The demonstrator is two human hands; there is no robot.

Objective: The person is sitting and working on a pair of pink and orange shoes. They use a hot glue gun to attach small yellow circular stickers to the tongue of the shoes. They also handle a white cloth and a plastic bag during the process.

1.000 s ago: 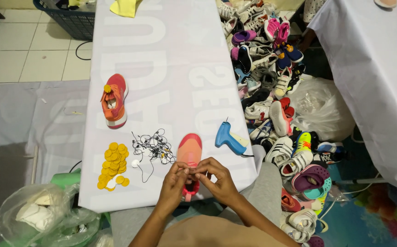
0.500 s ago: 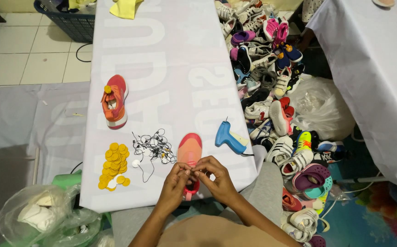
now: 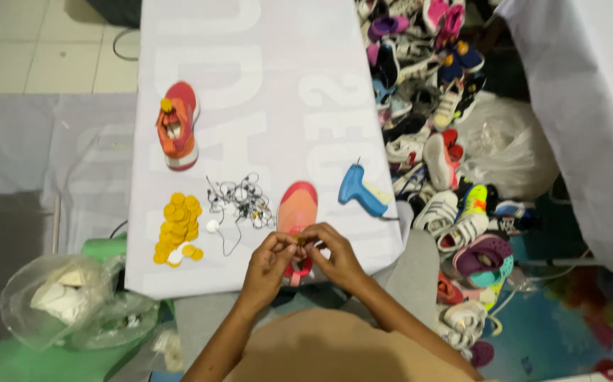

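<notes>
My left hand (image 3: 270, 263) and my right hand (image 3: 331, 256) meet fingertip to fingertip over the heel of a pink-orange shoe (image 3: 296, 211) lying at the near edge of the white-covered table (image 3: 264, 85). Between the fingers they pinch something small, too tiny to make out. Just left of the shoe lies a tangle of thin black strings with small tags (image 3: 239, 201). Further left sits a heap of yellow round discs (image 3: 176, 226). A second orange-red shoe (image 3: 177, 126) with a yellow disc on it rests farther up the table on the left.
A blue glue-gun-shaped tool (image 3: 363, 192) lies right of the hands. A big pile of mixed shoes (image 3: 434, 106) covers the floor to the right, beside a clear plastic bag (image 3: 504, 145) and another white-covered table (image 3: 589, 106). A plastic bag (image 3: 73, 301) lies at lower left.
The view has shifted slightly toward the table. Both hands stay together over the shoe's heel with only small finger movement.
</notes>
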